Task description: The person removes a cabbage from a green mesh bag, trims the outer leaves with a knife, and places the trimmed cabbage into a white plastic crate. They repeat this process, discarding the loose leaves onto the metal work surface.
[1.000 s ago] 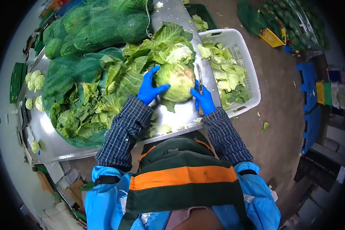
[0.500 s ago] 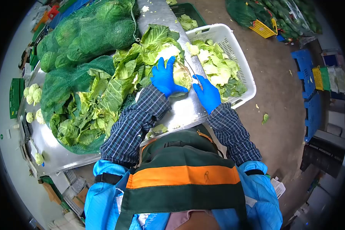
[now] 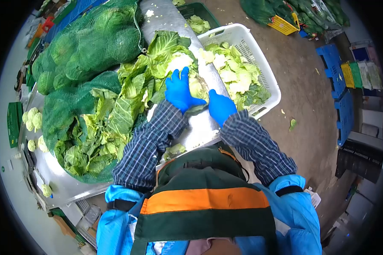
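Observation:
A cabbage (image 3: 196,88) rests on the metal table, partly covered by my hands. My left hand (image 3: 179,91), in a blue glove, holds its near left side with fingers spread and thumb reaching across the front. To the right of the cabbage, my blue-gloved right hand (image 3: 220,107) is closed around a knife; its handle is hidden and only a thin trace of blade shows against the cabbage. Loose green outer leaves (image 3: 130,108) lie heaped to the left of my left hand.
A white crate (image 3: 273,85) of cabbage leaves stands right of the metal table (image 3: 200,127). Green net sacks of cabbages (image 3: 93,42) fill the table's left side. Several trimmed heads (image 3: 32,119) sit at the far left edge. A dark green crate (image 3: 208,13) holds more leaves.
My right hand has turned and lowered slightly, its fingers now closed together; the knife blade shows less. My left hand stays on the cabbage. The whole view has shifted a little.

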